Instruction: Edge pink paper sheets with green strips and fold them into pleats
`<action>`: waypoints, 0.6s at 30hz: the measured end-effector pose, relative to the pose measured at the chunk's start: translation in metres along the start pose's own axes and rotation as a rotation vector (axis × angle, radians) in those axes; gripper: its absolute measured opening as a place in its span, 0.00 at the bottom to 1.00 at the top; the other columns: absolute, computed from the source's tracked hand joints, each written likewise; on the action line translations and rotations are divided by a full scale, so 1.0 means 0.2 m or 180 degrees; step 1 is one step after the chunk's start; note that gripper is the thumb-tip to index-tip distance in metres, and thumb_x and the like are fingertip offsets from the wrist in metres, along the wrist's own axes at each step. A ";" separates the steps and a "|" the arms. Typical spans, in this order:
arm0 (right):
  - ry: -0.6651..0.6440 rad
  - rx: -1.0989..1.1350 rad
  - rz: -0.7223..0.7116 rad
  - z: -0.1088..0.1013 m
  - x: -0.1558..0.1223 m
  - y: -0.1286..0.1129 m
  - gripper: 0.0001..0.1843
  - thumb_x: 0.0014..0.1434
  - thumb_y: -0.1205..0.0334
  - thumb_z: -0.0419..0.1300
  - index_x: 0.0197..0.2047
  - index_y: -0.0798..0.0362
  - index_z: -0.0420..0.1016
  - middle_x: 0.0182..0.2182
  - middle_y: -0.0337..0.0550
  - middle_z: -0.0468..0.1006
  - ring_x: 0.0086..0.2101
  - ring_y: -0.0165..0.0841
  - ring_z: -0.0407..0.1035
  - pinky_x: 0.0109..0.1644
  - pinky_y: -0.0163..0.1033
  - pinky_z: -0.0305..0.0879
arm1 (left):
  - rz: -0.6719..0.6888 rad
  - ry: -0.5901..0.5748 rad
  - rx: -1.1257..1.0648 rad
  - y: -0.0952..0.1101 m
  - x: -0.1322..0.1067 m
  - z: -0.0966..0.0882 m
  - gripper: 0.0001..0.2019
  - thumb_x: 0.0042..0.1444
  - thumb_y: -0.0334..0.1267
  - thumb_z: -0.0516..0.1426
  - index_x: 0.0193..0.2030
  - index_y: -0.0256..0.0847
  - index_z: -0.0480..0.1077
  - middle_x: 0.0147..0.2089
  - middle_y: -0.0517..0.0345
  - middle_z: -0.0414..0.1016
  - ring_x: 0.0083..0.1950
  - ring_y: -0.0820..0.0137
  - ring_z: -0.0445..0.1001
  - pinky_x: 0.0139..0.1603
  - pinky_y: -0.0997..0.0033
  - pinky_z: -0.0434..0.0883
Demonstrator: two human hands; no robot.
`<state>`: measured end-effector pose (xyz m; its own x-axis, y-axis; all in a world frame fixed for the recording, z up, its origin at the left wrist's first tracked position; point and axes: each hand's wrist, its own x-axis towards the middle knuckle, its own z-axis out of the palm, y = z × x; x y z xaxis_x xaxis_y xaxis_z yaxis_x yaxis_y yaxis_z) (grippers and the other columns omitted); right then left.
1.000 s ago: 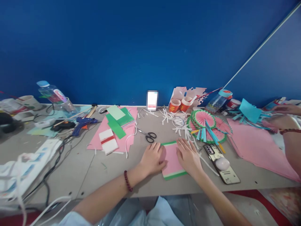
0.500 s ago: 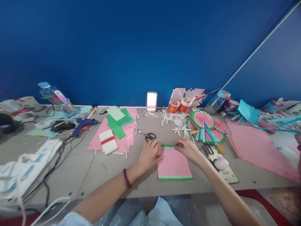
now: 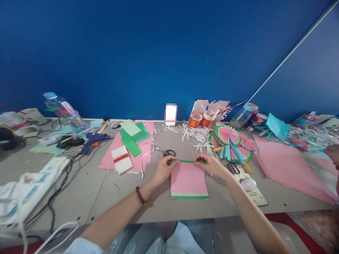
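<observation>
both forearms reach in over the near edge of the grey bench, slanting inward toward each other, to a pink rectangular paper sheet with green bands at its far and near ends. the sheet is close to the middle of the bench's near edge, its near end running roughly along that edge; whether its far end is raised, i cannot tell. the left hand, below it a dark red beaded bracelet, is at the sheet's far left corner, fingers curled, thumb and fingertips narrowed on the paper. the right hand arches over the far right corner, thumb and bent fingers pinching the green band. black-handled metal scissors lie just beyond the left hand. right of the right forearm, a phone in a pale patterned case lies aslant, a white rounded case on top.
</observation>
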<state>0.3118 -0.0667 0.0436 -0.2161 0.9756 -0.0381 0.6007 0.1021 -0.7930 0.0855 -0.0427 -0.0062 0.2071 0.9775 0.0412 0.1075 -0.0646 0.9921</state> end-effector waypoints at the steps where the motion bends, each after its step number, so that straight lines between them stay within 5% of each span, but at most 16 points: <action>1: 0.0051 0.0074 -0.0029 0.01 0.01 0.00 0.07 0.53 0.59 0.58 0.33 0.53 0.73 0.30 0.38 0.76 0.33 0.32 0.68 0.38 0.35 0.61 | -0.0037 0.0053 -0.0111 0.00 0.00 0.00 0.10 0.48 0.42 0.61 0.31 0.38 0.75 0.26 0.60 0.73 0.26 0.74 0.65 0.27 0.75 0.61; 10: 0.0366 0.0294 -0.0201 0.04 0.03 0.08 0.12 0.52 0.55 0.63 0.36 0.53 0.78 0.32 0.42 0.78 0.33 0.34 0.70 0.37 0.36 0.65 | 0.0626 0.0280 -0.0175 0.08 0.00 -0.04 0.08 0.51 0.42 0.61 0.30 0.39 0.74 0.32 0.58 0.73 0.33 0.72 0.69 0.32 0.75 0.64; 18: 0.0730 0.0561 -0.0562 0.10 0.04 0.08 0.13 0.52 0.52 0.63 0.26 0.53 0.76 0.28 0.43 0.76 0.31 0.33 0.69 0.36 0.36 0.65 | 0.1044 0.0096 -0.0108 0.09 -0.02 -0.05 0.08 0.52 0.41 0.62 0.34 0.38 0.76 0.34 0.55 0.73 0.37 0.70 0.71 0.36 0.72 0.67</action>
<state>0.3039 -0.0611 0.0193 -0.1140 0.9663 0.2310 0.4227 0.2576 -0.8689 0.0774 -0.0457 0.0125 0.1963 0.9113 0.3620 0.0073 -0.3706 0.9288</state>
